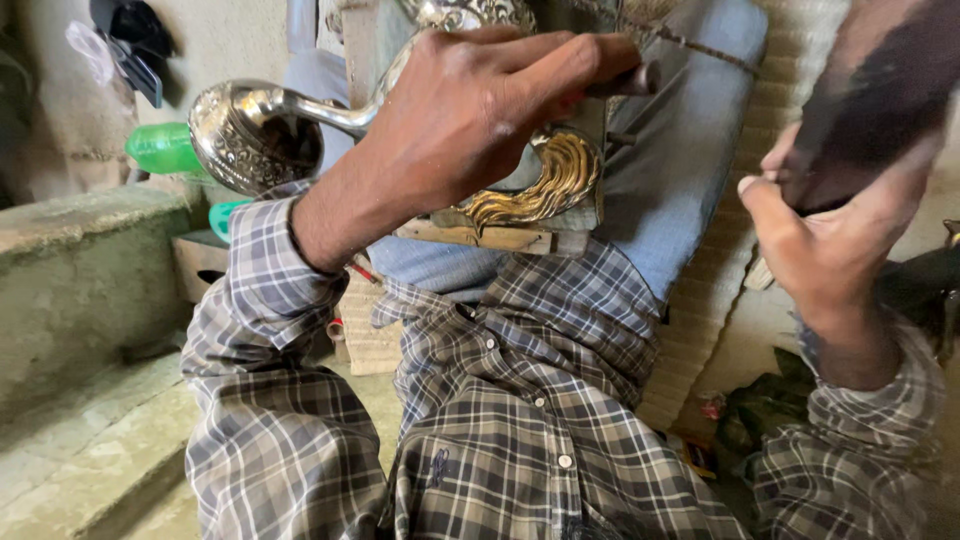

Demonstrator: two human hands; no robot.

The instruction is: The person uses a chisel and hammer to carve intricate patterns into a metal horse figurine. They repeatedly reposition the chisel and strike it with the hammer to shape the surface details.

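My left hand (480,110) is closed around a thin metal punch (632,82) and rests on an ornate metal piece (545,185) with gold-coloured raised curves. The piece sits on a wooden block (490,238) held on my lap. A shiny engraved silver bowl-shaped end (250,135) sticks out to the left on a curved neck. My right hand (830,230) is raised at the right and grips a dark, blurred tool (870,100), most likely a hammer or mallet. The tool's top is cut off by the frame edge.
A concrete ledge and steps (80,300) run along the left. A green plastic bottle (165,150) lies behind the silver end. Corrugated cardboard (720,270) lies under my legs at the right. Dark clothing hangs on the wall at the top left.
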